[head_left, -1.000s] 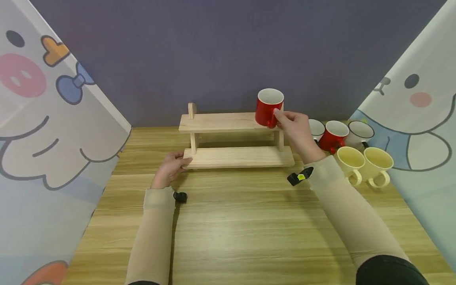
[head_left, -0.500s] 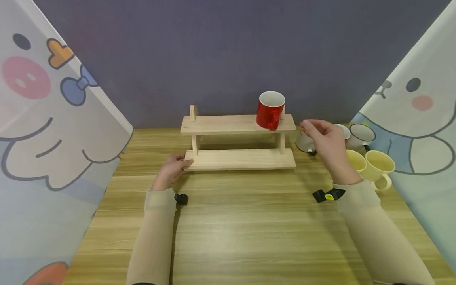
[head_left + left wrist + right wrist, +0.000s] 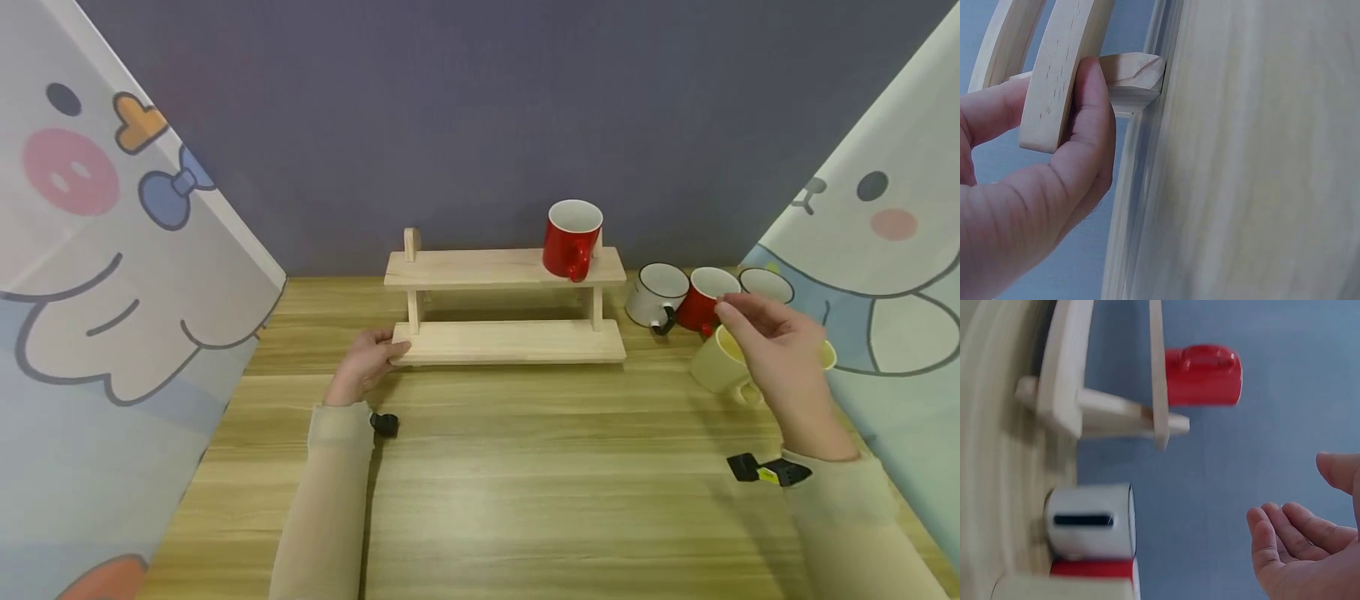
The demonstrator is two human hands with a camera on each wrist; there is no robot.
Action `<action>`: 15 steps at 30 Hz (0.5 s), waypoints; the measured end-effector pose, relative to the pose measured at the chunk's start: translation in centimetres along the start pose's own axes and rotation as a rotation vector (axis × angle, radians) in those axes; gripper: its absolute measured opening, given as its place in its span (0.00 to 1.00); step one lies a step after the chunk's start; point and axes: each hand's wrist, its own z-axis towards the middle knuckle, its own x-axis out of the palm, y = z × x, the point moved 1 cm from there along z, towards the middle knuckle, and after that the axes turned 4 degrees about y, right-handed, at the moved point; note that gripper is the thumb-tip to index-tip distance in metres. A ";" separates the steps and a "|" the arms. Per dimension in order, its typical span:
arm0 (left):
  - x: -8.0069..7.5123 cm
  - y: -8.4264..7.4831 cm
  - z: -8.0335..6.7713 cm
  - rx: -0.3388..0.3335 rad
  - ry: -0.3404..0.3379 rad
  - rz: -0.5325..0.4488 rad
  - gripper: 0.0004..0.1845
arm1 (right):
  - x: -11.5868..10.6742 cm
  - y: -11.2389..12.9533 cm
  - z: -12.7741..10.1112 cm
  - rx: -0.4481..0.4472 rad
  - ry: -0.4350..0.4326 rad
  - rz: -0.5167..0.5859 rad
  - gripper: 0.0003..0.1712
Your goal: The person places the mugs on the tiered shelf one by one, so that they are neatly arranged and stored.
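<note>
Mugs clustered on the bench right of the wooden rack (image 3: 504,340), the yellow mug (image 3: 716,367) nearest the empty, loosely curled right hand (image 3: 780,354), look hard, glossy and chippable, best taken by the handle, while the left hand (image 3: 365,362) grips the rack's lower shelf.

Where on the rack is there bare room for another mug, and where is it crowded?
The top shelf is bare left of the red mug. The lower shelf is bare apart from the left hand gripping its left end. Crowded: the mug cluster right of the rack, under the right hand.
</note>
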 end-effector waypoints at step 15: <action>0.0 0.3 0.1 0.012 -0.022 -0.006 0.36 | -5.9 -5.6 -4.4 0.204 -0.135 -0.117 0.14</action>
